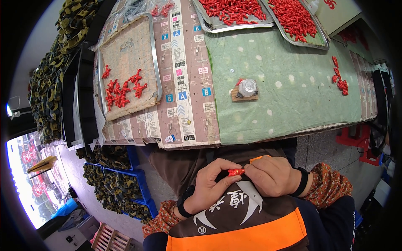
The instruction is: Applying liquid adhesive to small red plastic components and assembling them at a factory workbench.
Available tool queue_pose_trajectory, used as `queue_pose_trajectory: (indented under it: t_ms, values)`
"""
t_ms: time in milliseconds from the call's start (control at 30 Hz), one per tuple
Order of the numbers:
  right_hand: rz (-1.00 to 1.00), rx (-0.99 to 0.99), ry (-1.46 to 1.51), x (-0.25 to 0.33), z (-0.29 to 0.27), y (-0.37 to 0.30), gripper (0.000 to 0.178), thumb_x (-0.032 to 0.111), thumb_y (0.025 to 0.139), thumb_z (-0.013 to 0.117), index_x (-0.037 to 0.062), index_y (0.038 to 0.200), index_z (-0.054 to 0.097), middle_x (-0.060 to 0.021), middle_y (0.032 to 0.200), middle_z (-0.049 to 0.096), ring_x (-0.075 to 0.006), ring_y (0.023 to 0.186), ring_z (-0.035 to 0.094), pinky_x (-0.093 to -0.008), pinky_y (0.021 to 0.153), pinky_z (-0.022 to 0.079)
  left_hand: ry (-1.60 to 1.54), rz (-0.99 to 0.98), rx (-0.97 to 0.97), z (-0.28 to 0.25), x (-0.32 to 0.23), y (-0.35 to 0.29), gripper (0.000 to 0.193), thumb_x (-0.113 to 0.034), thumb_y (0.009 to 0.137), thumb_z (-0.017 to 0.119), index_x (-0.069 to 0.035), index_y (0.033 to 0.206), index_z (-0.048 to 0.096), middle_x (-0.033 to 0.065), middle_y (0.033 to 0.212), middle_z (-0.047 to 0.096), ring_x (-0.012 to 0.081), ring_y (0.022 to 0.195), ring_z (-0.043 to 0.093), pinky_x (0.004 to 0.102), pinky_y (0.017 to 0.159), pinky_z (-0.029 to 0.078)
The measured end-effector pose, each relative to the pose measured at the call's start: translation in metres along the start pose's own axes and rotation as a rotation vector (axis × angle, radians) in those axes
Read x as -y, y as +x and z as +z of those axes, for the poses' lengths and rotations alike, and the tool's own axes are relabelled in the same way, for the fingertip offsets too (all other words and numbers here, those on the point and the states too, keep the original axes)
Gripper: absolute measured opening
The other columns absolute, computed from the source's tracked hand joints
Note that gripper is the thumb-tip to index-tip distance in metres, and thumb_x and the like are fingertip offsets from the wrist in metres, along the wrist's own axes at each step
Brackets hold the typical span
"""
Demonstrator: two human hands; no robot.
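My left hand (211, 184) and my right hand (271, 175) meet over my lap, below the table's front edge. Together they pinch one small red plastic part (236, 172) between the fingertips. An orange handle (258, 158) sticks out from behind my right hand's knuckles; what it belongs to is hidden. Both wrists wear black bands and patterned sleeves.
On the table (293, 100) a metal tray (155, 62) at the left holds several red parts (121, 90). Two trays (238, 26) at the back are heaped with red parts (293, 16). A small round fixture (247, 88) stands mid-table, loose red parts (340, 79) right. Blue crates (140, 184) of olive parts sit on the floor left.
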State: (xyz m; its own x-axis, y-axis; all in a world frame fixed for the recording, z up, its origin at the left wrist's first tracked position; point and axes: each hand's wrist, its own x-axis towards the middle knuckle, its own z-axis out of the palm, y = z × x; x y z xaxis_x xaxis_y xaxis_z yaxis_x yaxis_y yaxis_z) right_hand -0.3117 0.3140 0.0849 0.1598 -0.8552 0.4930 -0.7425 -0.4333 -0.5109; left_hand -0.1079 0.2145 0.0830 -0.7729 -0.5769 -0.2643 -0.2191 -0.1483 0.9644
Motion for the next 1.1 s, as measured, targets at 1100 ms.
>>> queue_pose_trajectory:
  t_ms: [1100]
  values:
    - [0.481, 0.047, 0.757, -0.011, -0.009, 0.038, 0.016, 0.001, 0.084, 0.073, 0.0028, 0.099, 0.066, -0.0105, 0.088, 0.065, -0.0277, 0.078, 0.065, -0.0343, 0.068, 0.051, 0.915, 1.023, -0.276, -0.034, 0.002, 0.024, 0.033, -0.006, 0.081, 0.078, -0.013, 0.108, 0.062, 0.0103, 0.112, 0.070, 0.0278, 0.100, 0.070, 0.0340, 0.075, 0.062]
